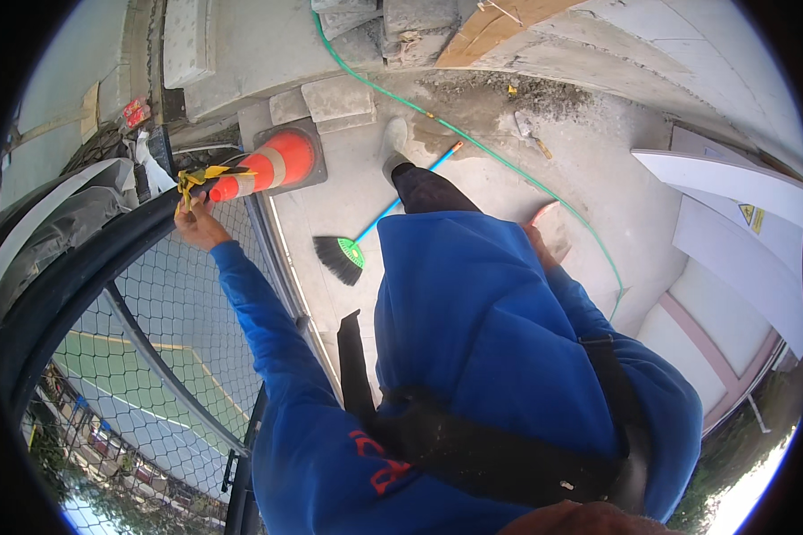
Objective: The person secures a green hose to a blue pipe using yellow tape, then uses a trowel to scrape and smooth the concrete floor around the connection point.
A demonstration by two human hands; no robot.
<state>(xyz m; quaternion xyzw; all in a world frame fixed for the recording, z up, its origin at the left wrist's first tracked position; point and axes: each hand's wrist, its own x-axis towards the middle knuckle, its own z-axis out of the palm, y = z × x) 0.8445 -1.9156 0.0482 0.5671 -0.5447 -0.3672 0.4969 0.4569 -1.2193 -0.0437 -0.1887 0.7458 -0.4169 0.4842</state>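
Note:
My left hand (201, 225) is closed on the dark metal rail (156, 217) of a mesh fence, its fingers right beside a knotted strip of yellow-and-black tape (192, 181). An orange traffic cone (287, 159) with pale bands and a dark base is just past the tape. My right hand (539, 245) shows only in part beyond my blue sleeve. It is next to a curved object with a reddish edge (544, 212), whose kind and contact with the fingers I cannot make out. A broom (339, 257) with black bristles, green head and blue handle lies on the floor ahead.
A green hose (509, 174) curves across the concrete. Near the rubble lies a trowel-like tool (533, 134). Concrete blocks (339, 100) are stacked at the back, and white panels (732, 214) lean on the right. Below the mesh fence (178, 312), a green court shows.

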